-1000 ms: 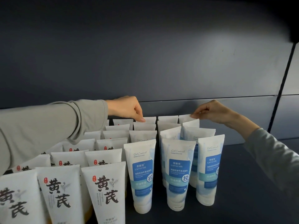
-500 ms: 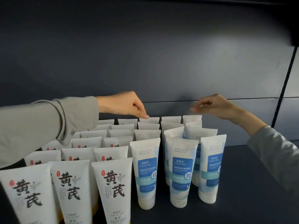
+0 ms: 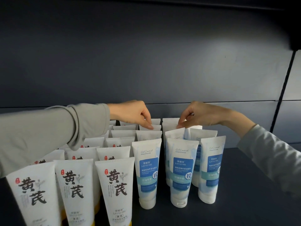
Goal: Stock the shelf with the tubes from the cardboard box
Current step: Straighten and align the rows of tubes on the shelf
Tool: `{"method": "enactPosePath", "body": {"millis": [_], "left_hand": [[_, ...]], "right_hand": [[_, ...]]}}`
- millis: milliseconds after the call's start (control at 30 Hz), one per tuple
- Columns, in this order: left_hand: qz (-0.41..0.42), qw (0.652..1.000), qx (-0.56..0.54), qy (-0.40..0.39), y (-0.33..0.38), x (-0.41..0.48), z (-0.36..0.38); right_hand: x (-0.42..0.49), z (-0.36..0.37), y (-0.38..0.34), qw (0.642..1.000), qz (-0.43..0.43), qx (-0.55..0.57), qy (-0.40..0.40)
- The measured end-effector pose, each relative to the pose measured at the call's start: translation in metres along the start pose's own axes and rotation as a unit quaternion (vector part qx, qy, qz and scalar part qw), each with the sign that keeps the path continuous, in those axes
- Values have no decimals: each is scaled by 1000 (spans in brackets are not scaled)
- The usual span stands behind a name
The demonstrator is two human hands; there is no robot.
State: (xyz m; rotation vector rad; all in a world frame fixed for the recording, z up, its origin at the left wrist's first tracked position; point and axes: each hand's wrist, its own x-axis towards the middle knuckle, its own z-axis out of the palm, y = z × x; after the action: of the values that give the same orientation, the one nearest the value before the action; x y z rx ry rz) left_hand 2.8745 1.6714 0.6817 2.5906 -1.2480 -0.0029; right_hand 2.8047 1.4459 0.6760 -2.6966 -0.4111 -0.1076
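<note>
The tubes stand upright on the dark shelf (image 3: 244, 209), caps down, crimped ends up (long axes vertical). The left hand (image 3: 132, 114) pinches the top crimp of a back-row tube (image 3: 157, 128) between curled fingers (image 3: 149, 125); the right hand (image 3: 202, 115) pinches a neighbouring tube's crimp (image 3: 175, 135). Blue-label tubes (image 3: 148, 173) face forward.

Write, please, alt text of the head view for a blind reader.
Left hand and right hand each pinch a white tube top in the back rows on a dark shelf; black-lettered tubes stand left, blue-labelled tubes right.
</note>
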Motion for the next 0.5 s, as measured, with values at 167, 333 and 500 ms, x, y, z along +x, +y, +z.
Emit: {"method": "enactPosePath", "body": {"millis": [167, 333, 500], "left_hand": [[-6, 1000, -25, 8, -2, 3, 3], [-15, 998, -46, 45, -6, 6, 9], [-21, 997, -37, 59, -8, 6, 12]], "right_hand": [[5, 2, 5, 999, -10, -20, 36], [8, 6, 9, 998, -25, -18, 55], [7, 6, 9, 997, -36, -32, 59]]}}
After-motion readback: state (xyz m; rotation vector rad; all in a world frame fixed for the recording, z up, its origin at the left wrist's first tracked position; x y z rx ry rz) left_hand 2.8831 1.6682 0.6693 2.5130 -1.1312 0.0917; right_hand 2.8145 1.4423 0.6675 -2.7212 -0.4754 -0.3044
